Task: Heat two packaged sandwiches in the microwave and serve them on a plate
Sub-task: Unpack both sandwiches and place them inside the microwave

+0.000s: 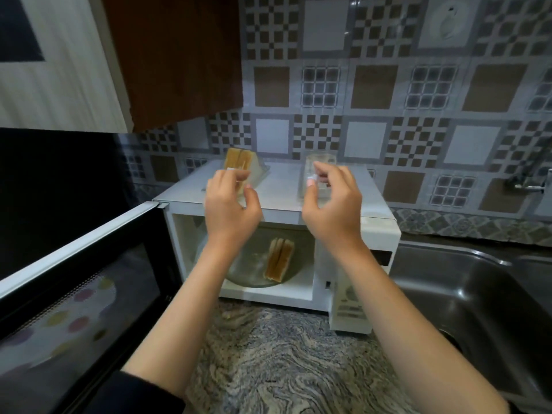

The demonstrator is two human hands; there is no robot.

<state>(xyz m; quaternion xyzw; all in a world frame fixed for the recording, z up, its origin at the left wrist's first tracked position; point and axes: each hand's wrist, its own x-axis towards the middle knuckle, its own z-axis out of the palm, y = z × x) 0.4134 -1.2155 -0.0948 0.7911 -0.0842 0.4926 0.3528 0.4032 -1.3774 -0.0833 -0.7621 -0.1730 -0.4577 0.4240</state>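
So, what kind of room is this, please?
Most likely a home kitchen: a white microwave with its door open stands on a granite counter, a steel sink lies beside it, and patterned tiles cover the wall.

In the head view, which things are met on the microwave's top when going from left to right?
Packaged sandwich → left hand → right hand in front of the empty clear package.

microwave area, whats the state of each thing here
microwave door: swung wide open
unwrapped sandwich: lying on the glass turntable inside the microwave
packaged sandwich: on the microwave top, still in its wrap
clear package: on the microwave top, looks empty
left hand: fingers curled at the packaged sandwich
right hand: fingers curled at the clear package
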